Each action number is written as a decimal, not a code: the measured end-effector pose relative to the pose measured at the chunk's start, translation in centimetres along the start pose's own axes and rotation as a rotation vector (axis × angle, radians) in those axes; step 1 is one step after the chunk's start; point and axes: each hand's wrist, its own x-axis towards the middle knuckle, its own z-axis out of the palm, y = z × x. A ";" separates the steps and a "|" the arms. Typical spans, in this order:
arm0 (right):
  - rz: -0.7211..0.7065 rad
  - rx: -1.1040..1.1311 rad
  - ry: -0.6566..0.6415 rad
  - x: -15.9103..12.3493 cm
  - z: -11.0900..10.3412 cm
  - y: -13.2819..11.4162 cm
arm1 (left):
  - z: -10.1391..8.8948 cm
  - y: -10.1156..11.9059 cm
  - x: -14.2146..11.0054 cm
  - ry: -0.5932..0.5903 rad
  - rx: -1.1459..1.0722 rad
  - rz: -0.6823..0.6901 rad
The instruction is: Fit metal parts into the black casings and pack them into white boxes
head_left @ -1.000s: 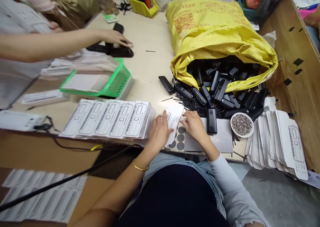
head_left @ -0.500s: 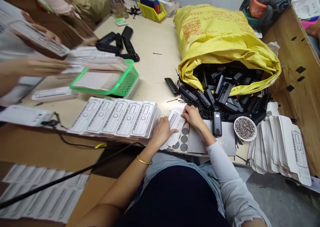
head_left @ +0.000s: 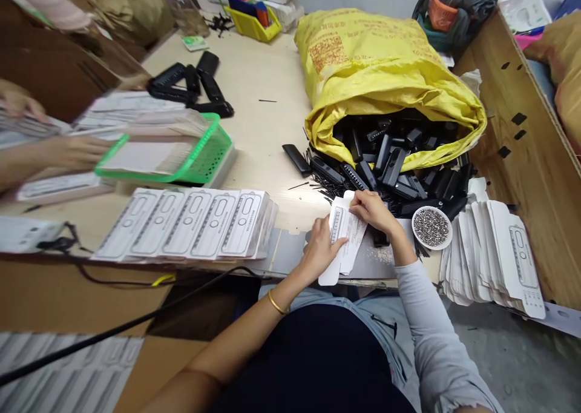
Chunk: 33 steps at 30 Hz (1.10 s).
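Note:
Both of my hands hold one white printed packaging card over the table's near edge. My left hand grips its lower left side and my right hand pinches its upper right corner. Just beyond my right hand lies a heap of black plastic parts spilling from a yellow sack. A small white dish of metal beads sits right of my right wrist. A fanned row of white packaged cards lies left of my left hand.
A stack of flat white cards sits at the right. A green basket holds more cards at left, where another person's hands work. Black parts lie farther back. A black cable crosses below. A wooden board walls the right side.
My hands have lifted the white card off the grey sheet with dark dots and brought it right, nearer the black parts. The other person's arm has drawn back to the left.

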 end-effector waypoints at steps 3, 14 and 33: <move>-0.108 0.265 0.049 -0.5 -1.2 0.3 | -1.2 1.2 0.0 -0.043 -0.178 0.029; 0.009 0.780 0.522 -2.3 -0.4 -2.5 | -1.6 3.5 0.6 -0.584 -1.158 -0.207; 0.251 1.070 0.649 -3.8 3.8 -5.0 | -1.2 4.4 0.8 -0.387 -0.657 -0.084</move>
